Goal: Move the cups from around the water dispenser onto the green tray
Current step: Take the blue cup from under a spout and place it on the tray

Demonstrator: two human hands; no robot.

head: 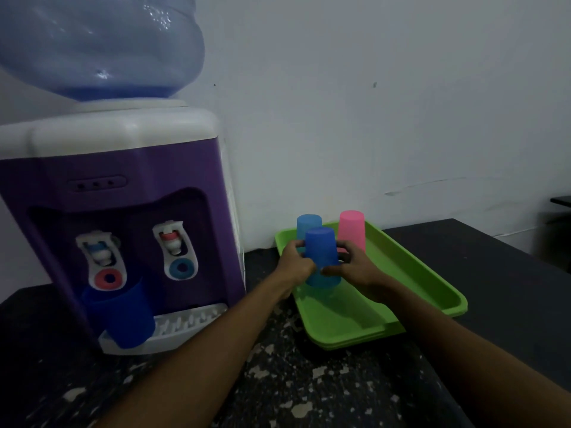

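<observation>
A blue cup stands upside down over the green tray, and both hands grip it: my left hand on its left side, my right hand on its right. Behind it on the tray stand a lighter blue cup and a pink cup, both upside down. A dark blue cup sits upright and tilted on the drip tray of the purple and white water dispenser at the left.
The dispenser carries a large blue water bottle and stands on a dark speckled counter. A white wall runs behind everything. The tray seems to rest on other green trays stacked beneath it.
</observation>
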